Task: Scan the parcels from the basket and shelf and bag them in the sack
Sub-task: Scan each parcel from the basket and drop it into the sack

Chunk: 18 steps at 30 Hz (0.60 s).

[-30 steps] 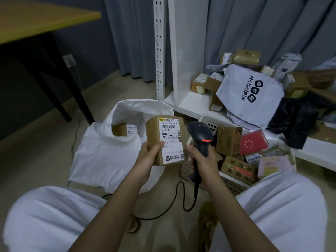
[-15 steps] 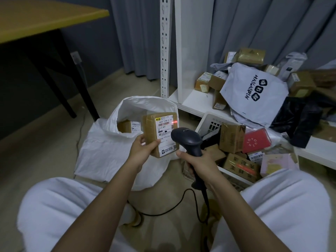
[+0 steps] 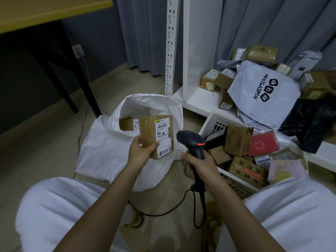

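My left hand (image 3: 141, 150) grips a brown cardboard parcel (image 3: 156, 135) with a white shipping label, held upright in front of the mouth of the white sack (image 3: 101, 148). Another brown parcel (image 3: 128, 124) lies inside the sack. My right hand (image 3: 198, 163) holds a black barcode scanner (image 3: 192, 142) by its handle; its head points left at the parcel and a red light glows on it. The white basket (image 3: 213, 120) to the right is full of several parcels, and more lie on the low white shelf (image 3: 196, 99) behind it.
A white mailer bag (image 3: 263, 93) with dark print and a black bag (image 3: 312, 122) lie on the shelf pile. The scanner cable (image 3: 163, 210) loops over the floor between my knees. A yellow-topped table with black legs (image 3: 60, 70) stands at the left.
The parcel moved left from the scanner toward the sack mouth. The red scan line that crossed the label half a second ago is gone. The scanner stays in my right hand.
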Tool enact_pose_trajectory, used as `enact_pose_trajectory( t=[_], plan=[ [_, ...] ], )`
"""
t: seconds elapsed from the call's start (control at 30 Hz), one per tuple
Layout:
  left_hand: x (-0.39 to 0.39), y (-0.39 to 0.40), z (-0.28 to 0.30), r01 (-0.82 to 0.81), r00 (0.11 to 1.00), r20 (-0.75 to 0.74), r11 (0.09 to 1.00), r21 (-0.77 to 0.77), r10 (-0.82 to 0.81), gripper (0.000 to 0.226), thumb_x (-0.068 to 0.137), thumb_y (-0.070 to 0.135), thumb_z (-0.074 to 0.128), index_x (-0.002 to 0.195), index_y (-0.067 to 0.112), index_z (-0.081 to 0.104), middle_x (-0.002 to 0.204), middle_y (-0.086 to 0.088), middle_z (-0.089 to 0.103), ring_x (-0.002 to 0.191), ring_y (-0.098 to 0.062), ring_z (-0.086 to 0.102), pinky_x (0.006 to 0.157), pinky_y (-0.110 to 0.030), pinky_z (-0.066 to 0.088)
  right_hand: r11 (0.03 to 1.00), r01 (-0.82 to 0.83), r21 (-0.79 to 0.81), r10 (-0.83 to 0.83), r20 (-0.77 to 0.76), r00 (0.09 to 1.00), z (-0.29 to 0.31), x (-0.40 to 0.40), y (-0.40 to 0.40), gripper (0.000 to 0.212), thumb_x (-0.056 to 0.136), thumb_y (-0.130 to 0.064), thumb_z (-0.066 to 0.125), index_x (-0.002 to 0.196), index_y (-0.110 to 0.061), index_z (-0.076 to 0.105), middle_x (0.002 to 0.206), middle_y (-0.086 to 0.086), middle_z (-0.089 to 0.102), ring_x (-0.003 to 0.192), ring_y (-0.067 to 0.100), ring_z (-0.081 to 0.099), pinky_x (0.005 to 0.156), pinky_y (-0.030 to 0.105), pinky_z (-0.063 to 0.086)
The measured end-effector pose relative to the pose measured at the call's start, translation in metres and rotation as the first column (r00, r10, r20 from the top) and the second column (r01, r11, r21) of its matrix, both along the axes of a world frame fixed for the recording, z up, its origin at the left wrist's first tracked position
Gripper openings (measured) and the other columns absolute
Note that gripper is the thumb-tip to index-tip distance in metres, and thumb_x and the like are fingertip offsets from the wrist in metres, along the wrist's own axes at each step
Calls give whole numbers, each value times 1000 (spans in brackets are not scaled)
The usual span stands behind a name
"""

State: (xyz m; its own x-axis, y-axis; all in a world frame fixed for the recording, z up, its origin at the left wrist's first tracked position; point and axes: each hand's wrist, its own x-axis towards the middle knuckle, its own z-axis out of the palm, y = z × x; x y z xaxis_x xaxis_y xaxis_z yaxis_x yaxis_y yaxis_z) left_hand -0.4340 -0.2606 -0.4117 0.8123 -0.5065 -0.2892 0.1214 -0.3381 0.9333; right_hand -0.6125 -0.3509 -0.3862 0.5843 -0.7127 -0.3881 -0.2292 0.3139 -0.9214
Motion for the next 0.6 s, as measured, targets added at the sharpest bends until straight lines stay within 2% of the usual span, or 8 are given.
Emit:
enact_pose_trajectory(
  t=[0.1, 0.17, 0.23, 0.37, 0.43, 0.47, 0.53, 0.6],
  plan=[
    [19, -5, -11, -35, 991, 131, 997, 69, 25, 69, 77, 32, 79, 134, 12, 46, 135, -5, 54, 121, -26, 55, 94, -36, 51, 999, 15, 51, -15, 4, 1000, -15, 11, -8, 27, 83, -20, 74, 96, -7, 55, 58, 9, 48, 48, 19, 43, 47, 29, 38],
    [33, -10, -15, 3, 956, 288, 986, 165, -51, 74, 72, 40, 81, 133, 14, 47, 132, -6, 54, 120, -26, 54, 95, -43, 52, 997, 22, 70, -22, 3, 1000, -21, 15, -11, 23, 84, -18, 72, 95, -8, 54, 57, 8, 48, 48, 19, 43, 47, 29, 38],
    [54, -23, -20, 43, 883, 444, 967, 252, -154, 76, 72, 42, 80, 134, 14, 45, 133, -6, 49, 121, -23, 50, 97, -40, 48, 997, 13, 79, -14, 9, 1000, -29, 25, -18, 19, 86, -16, 70, 91, -8, 54, 57, 7, 49, 47, 19, 43, 46, 29, 38],
    [102, -63, -24, 107, 573, 694, 879, 465, -437, 66, 84, 24, 72, 139, 11, 39, 139, -12, 43, 127, -29, 41, 102, -39, 38, 995, 30, 92, -29, -12, 1000, -41, 43, -35, 19, 87, -17, 69, 91, -7, 53, 60, 9, 50, 48, 21, 43, 47, 30, 38],
    [125, -83, -32, 18, 405, 696, 766, 643, -593, 67, 90, 20, 63, 146, 10, 29, 148, -16, 34, 137, -32, 30, 114, -41, 23, 990, 57, 127, -55, -22, 998, -45, 48, -45, 19, 87, -17, 69, 91, -7, 54, 62, 12, 49, 48, 21, 43, 47, 31, 37],
    [133, -91, -38, -48, 372, 652, 688, 724, -660, 70, 92, 21, 59, 150, 9, 20, 154, -17, 25, 143, -35, 21, 118, -43, 13, 987, 68, 149, -65, -24, 998, -46, 50, -50, 19, 87, -17, 69, 91, -7, 54, 62, 13, 49, 48, 22, 43, 47, 31, 36],
    [138, -103, -48, -131, 447, 549, 555, 821, -706, 74, 96, 22, 52, 152, 8, 6, 160, -18, 5, 148, -35, 2, 119, -47, 2, 979, 97, 181, -93, -28, 995, -46, 51, -61, 18, 87, -18, 69, 89, -8, 55, 63, 13, 49, 49, 21, 43, 48, 31, 36],
    [132, -114, -59, -59, 568, 480, 549, 834, -668, 73, 96, 23, 52, 152, 8, 9, 160, -18, 0, 148, -34, 0, 119, -46, 4, 974, 125, 191, -120, -37, 992, -46, 47, -71, 15, 87, -18, 69, 89, -9, 56, 62, 11, 49, 48, 19, 44, 45, 29, 37]
  ],
)
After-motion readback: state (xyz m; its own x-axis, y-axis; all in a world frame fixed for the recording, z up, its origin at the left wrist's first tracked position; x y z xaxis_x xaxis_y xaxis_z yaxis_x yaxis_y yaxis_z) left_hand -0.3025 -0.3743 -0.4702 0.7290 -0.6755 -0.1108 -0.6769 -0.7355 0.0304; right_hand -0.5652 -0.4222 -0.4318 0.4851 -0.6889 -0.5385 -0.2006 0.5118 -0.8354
